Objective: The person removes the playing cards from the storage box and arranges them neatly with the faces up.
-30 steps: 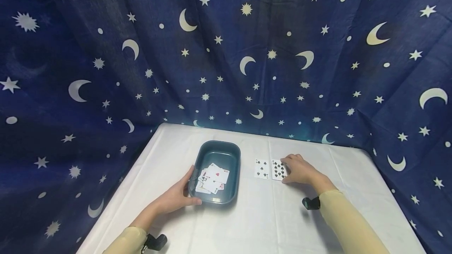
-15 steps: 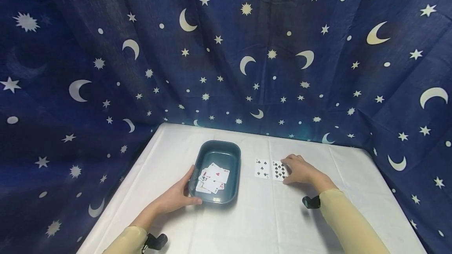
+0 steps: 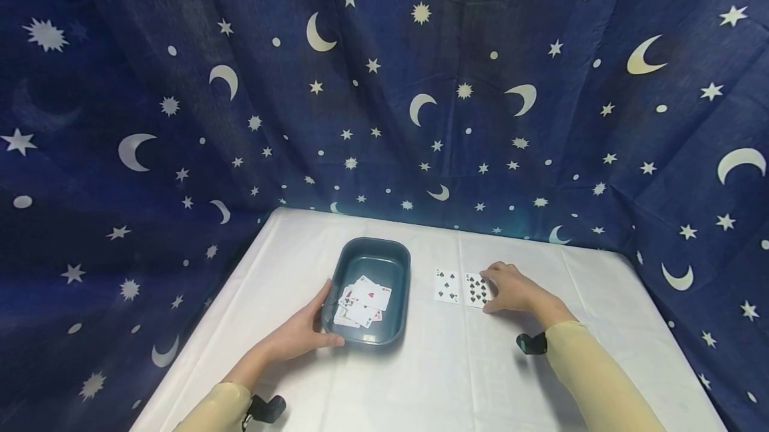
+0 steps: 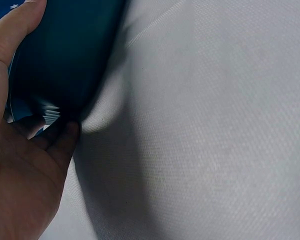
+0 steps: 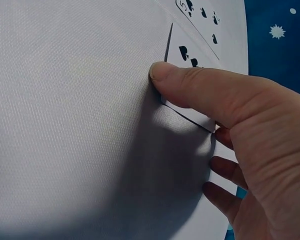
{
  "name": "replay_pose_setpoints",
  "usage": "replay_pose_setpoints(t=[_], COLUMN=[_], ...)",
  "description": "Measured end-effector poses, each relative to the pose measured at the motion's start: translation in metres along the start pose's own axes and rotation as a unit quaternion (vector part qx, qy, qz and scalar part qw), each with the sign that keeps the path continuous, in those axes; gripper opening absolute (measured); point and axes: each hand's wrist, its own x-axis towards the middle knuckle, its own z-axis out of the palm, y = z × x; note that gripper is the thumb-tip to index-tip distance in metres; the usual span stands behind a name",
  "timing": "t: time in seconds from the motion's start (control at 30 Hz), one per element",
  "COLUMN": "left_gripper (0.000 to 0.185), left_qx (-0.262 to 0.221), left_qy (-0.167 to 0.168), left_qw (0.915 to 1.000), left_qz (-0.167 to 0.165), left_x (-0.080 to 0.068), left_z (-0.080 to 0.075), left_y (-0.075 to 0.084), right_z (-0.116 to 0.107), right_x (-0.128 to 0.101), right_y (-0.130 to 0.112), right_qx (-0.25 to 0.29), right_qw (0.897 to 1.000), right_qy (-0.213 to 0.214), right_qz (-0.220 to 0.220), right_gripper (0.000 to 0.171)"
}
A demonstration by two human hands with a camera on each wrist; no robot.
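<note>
On the white-clothed desk, near its middle and toward the far edge, stands a dark teal tray with a loose heap of face-up playing cards lying in its near half. The left hand grips the tray at its near-left corner: the thumb runs up the left wall, the fingers curl under the near rim, and the left wrist view shows the palm pressed against the outside wall of the tray. To the right of the tray, apart from it, two spade cards lie face up side by side on the desk cloth: the left spade card lies free, and the right spade card lies just beside it. The right hand rests on the right edge of that right card, fingers curled over it. In the right wrist view the thumb presses on the near edge of the card, whose corner stands slightly lifted off the cloth; the fingers curl beneath the palm, so the hand pinches the card at its edge. A dark blue curtain with moons and stars hangs behind the desk's far edge and along both sides.
</note>
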Motion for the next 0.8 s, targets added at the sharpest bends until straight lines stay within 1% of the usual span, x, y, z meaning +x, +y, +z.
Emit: replay_pose_setpoints(t=[0.33, 0.5, 0.57, 0.67, 0.8], left_gripper=[0.128, 0.128, 0.128, 0.128, 0.129], left_qx=[-0.005, -0.004, -0.007, -0.012, -0.014], left_qy=[0.004, 0.004, 0.003, 0.002, 0.004], left_qw=[1.0000, 1.0000, 1.0000, 0.9999, 0.9999], left_qz=[0.002, 0.003, 0.002, 0.004, 0.001], left_x=[0.001, 0.001, 0.001, 0.001, 0.001], left_z=[0.000, 0.000, 0.000, 0.000, 0.001], left_y=[-0.002, -0.003, -0.003, -0.003, -0.003], right_z=[0.001, -0.002, -0.005, -0.010, -0.017], right_x=[0.001, 0.002, 0.004, 0.006, 0.011], right_y=[0.002, 0.000, -0.006, -0.021, -0.050], right_qx=[0.004, -0.003, -0.006, -0.006, -0.007], right_qw=[1.000, 1.000, 1.000, 0.998, 0.994], right_qy=[-0.004, 0.007, 0.020, 0.044, 0.075], right_qz=[0.002, -0.014, -0.022, -0.037, -0.080], right_gripper=[0.090, 0.089, 0.087, 0.083, 0.076])
